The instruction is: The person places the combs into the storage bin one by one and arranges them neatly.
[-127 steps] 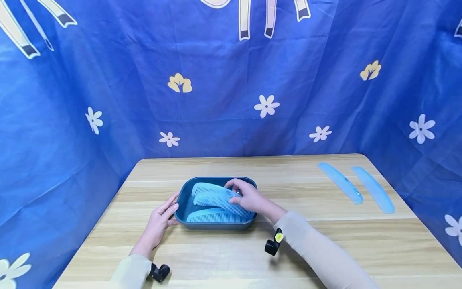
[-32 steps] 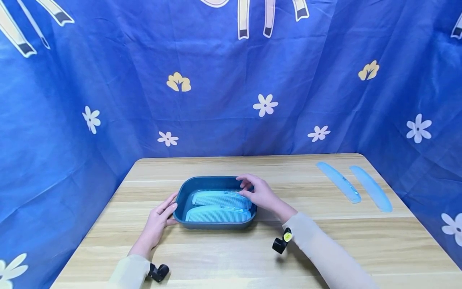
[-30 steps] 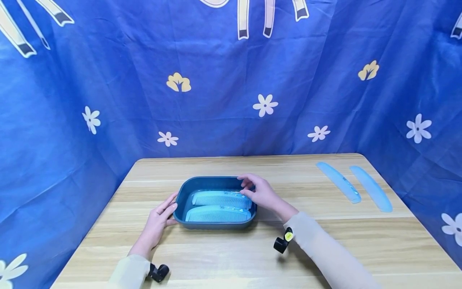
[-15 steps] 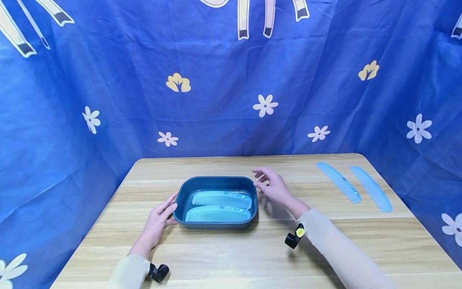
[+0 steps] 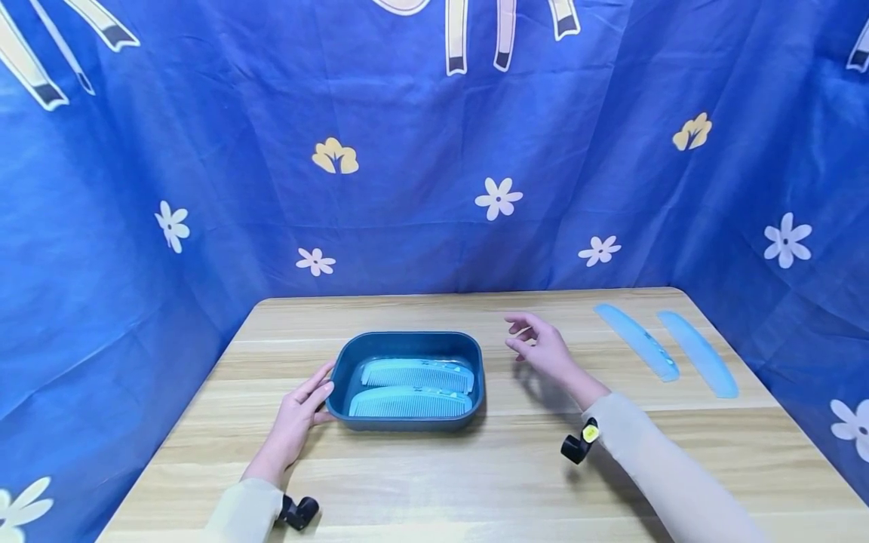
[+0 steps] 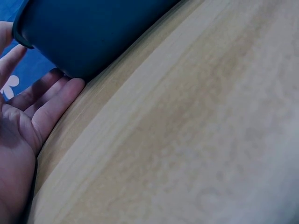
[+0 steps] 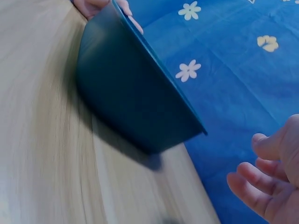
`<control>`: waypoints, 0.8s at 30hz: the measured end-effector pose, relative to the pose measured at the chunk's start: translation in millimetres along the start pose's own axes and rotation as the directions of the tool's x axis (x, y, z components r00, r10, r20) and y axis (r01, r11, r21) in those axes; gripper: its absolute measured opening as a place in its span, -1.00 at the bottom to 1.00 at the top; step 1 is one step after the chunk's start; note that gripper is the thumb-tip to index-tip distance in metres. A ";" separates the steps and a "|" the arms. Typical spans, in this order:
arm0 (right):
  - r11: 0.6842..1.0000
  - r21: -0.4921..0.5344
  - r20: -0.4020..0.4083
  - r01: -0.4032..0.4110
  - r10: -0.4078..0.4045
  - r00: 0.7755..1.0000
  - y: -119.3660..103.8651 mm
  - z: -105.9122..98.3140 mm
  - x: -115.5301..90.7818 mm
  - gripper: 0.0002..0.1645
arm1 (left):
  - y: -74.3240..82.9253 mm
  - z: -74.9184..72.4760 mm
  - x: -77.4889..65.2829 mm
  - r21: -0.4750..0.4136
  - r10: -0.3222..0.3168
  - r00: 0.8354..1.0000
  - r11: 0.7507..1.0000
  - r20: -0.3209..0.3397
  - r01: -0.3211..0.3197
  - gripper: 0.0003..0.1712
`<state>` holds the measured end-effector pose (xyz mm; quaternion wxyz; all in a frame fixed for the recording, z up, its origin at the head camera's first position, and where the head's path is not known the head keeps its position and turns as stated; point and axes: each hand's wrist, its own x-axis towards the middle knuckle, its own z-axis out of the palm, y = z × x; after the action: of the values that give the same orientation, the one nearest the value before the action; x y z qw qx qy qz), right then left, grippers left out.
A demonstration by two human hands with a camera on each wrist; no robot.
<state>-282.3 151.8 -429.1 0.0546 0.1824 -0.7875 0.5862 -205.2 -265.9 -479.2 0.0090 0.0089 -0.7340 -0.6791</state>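
Observation:
A dark teal basin (image 5: pixel 407 424) stands on the table, with two light-blue combs visible inside, a rear comb (image 5: pixel 407 372) and a front comb (image 5: pixel 407 403), teeth towards me. My left hand (image 5: pixel 299 418) rests against the basin's left end, thumb near the rim; in the left wrist view its extended fingers (image 6: pixel 58 105) touch the outer wall low down. To the right of the basin my right hand (image 5: pixel 539 347) hovers over the table, holding nothing, fingers loosely bent. The right wrist view shows that hand's fingers (image 7: pixel 254 186) apart from the basin.
Two more light-blue combs lie slantwise at the table's far right, an inner comb (image 5: pixel 638 342) and an outer comb (image 5: pixel 699 354). The wood-grain table (image 5: pixel 434 483) is backed by a blue patterned cloth (image 5: pixel 407 226) along its rear and sides.
Earlier my right hand held a comb over the basin; it has let go, and the comb lies inside. The hand then moved right, out past the rim. My left hand has stayed put.

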 end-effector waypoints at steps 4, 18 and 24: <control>0.999 -0.041 -0.022 -0.009 0.008 1.000 7.6 -9.6 -3.6 -0.55 | 0.3 0.2 -0.4 0.002 -0.003 1.000 1.000 0.002 0.003 -0.35; 0.989 -0.147 -0.082 -0.022 0.009 0.997 38.3 -44.6 -18.1 -0.56 | -0.4 0.6 -1.4 -0.004 0.004 1.000 1.000 -0.005 -0.004 -0.36; 0.986 -0.152 -0.088 -0.068 0.055 0.995 50.2 -58.4 -24.6 -0.53 | 0.2 0.3 -3.2 -0.012 0.011 1.000 1.000 -0.005 -0.011 -0.36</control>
<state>-284.6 224.8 -464.0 0.0830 0.1286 -0.8328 0.5320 -202.1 -265.5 -479.0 0.0147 0.0066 -0.7298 -0.6835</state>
